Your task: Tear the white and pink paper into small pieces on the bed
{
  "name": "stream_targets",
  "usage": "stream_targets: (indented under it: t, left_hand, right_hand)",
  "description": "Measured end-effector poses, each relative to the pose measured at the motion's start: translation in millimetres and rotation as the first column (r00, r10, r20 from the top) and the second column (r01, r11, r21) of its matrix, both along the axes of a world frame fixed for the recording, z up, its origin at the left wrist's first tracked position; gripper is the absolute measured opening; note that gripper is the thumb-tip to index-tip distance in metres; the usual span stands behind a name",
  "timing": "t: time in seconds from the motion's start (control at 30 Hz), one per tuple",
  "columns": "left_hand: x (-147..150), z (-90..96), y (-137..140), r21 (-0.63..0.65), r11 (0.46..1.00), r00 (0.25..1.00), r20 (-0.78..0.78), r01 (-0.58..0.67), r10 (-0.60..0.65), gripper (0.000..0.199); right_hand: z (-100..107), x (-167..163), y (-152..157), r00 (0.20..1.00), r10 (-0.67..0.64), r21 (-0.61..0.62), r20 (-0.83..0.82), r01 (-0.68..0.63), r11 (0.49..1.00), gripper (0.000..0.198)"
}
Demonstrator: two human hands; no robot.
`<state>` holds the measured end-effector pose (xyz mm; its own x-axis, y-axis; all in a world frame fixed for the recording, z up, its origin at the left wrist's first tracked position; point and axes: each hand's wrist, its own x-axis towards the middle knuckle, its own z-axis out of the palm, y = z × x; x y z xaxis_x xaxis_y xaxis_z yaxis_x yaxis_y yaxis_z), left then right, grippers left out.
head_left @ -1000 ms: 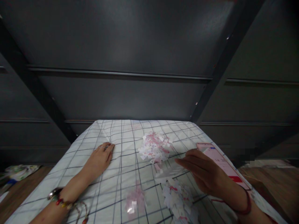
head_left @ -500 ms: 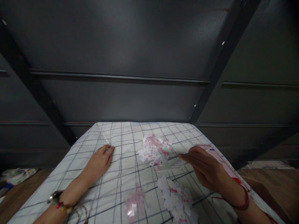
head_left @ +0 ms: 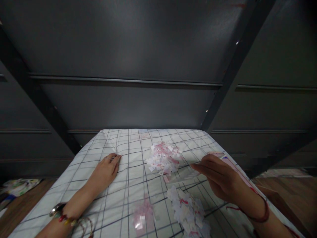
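Note:
My left hand (head_left: 107,168) lies flat on the checked cloth (head_left: 119,205) at the left, with nothing in it. My right hand (head_left: 220,177) pinches a clear plastic bag (head_left: 184,177) over the cloth; the bag stretches left from my fingers and is hard to make out. A pink bit (head_left: 166,178) shows at the bag's far end. Just beyond it is a heap of small white and pink plastic packets (head_left: 163,158). Closer to me lies a second pile of such packets (head_left: 189,213). A pink clear packet (head_left: 143,216) rests apart, left of that pile.
A phone with a pink screen (head_left: 231,164) lies near the cloth's right edge, partly behind my right hand. Dark grey panels (head_left: 128,105) stand behind the table. Wooden floor (head_left: 294,191) shows at the right, and a patterned bundle (head_left: 19,187) lies at the left.
My right hand has shifted slightly to the right with the clear bag, which is drawn a little out from the far heap. My left hand has stayed in place.

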<state>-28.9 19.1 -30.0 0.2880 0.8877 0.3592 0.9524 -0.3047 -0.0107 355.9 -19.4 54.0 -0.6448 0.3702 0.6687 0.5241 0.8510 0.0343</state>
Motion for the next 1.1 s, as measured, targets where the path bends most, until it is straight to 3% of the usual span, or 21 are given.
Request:
stream_targets:
  t: [0.17,0.3,0.6,1.1]
  left_hand:
    - [-1.4,-0.5,0.3,-0.025,1.000,1.000,-0.007,0.001,-0.001,0.038]
    - [-0.8,1.2,-1.1,-0.048,0.999,1.000,-0.013,-0.011,0.010,0.038]
    - [1.2,2.4,-2.3,-0.044,0.999,1.000,0.012,-0.008,0.009,0.038]
    - [1.2,1.7,-1.4,-0.034,0.999,0.999,0.038,-0.011,0.012,0.034]
  right_hand:
    - [6.4,-1.5,-2.7,0.998,0.047,-0.055,0.034,-0.045,0.998,0.041]
    - [8.6,-0.8,-3.4,1.000,0.023,-0.006,0.008,-0.023,1.000,0.040]
    - [-8.5,-0.5,4.8,0.998,-0.063,0.038,-0.015,0.064,0.997,0.044]
    - [-11.7,-9.6,-6.5,0.999,-0.017,0.054,0.039,0.015,0.998,0.050]
